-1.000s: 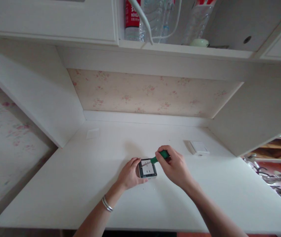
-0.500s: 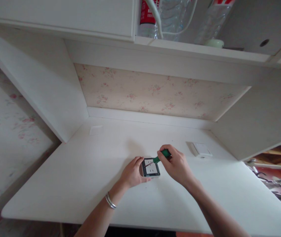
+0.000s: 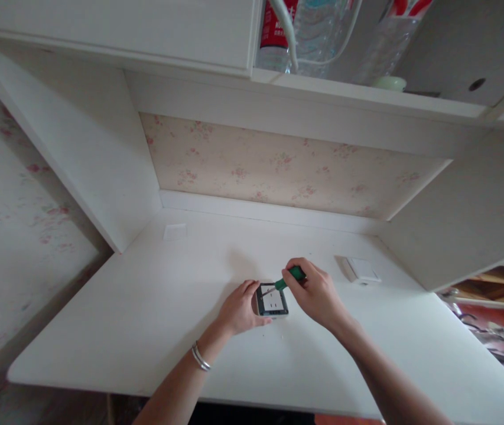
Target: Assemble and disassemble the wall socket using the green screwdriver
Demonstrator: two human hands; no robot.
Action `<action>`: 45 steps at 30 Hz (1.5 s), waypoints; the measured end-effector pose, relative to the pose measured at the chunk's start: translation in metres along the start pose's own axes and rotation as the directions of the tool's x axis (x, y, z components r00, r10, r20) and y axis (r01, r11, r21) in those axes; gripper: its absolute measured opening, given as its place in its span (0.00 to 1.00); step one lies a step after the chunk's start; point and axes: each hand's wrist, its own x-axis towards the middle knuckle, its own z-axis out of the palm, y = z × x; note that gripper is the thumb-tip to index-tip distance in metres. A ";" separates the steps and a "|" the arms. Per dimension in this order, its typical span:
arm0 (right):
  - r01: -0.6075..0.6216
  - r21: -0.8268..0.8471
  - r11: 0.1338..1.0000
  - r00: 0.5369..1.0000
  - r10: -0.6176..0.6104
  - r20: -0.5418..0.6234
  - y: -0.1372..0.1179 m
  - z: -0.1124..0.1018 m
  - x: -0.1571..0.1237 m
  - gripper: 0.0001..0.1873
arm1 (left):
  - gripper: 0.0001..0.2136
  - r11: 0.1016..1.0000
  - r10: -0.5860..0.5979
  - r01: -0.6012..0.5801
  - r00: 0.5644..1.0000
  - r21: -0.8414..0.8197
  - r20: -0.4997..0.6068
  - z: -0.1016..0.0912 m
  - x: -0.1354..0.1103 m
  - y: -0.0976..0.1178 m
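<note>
A wall socket (image 3: 273, 300) with a white face and a dark frame sits on the white desk. My left hand (image 3: 239, 307) grips it from the left, fingers at the top edge and thumb at the lower edge. In my right hand (image 3: 311, 289) is a screwdriver (image 3: 281, 284) with a green handle, held at a slant. Its thin shaft reaches across the socket's face, and the tip meets the left side of the dark frame. The exact spot under the tip is too small to make out.
A white switch or socket box (image 3: 361, 270) lies to the right on the desk (image 3: 114, 330). A flat white plate (image 3: 175, 231) lies at the back left. Overhead, a shelf (image 3: 367, 94) holds plastic bottles (image 3: 273, 35) and a white cable (image 3: 288, 29). Side panels rise left and right.
The view has shifted slightly, so everything sits a little to the right. Both hands keep their hold, and the screwdriver tip stays at the frame's left side.
</note>
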 end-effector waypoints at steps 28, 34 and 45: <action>0.125 -0.122 0.985 0.970 -0.096 0.221 -0.019 -0.012 0.000 0.09 | 0.43 1.000 -0.002 0.002 1.000 -0.027 -0.011 -0.002 0.001 0.005; 0.195 -0.481 0.855 0.936 -0.015 0.351 -0.044 -0.012 0.032 0.19 | 0.41 0.999 0.002 -0.003 1.000 -0.052 -0.011 -0.003 0.002 0.007; 0.247 -0.276 0.929 0.749 -0.002 0.663 -0.038 -0.013 0.088 0.11 | 0.44 0.999 0.005 -0.004 1.000 -0.032 0.025 -0.005 0.002 0.005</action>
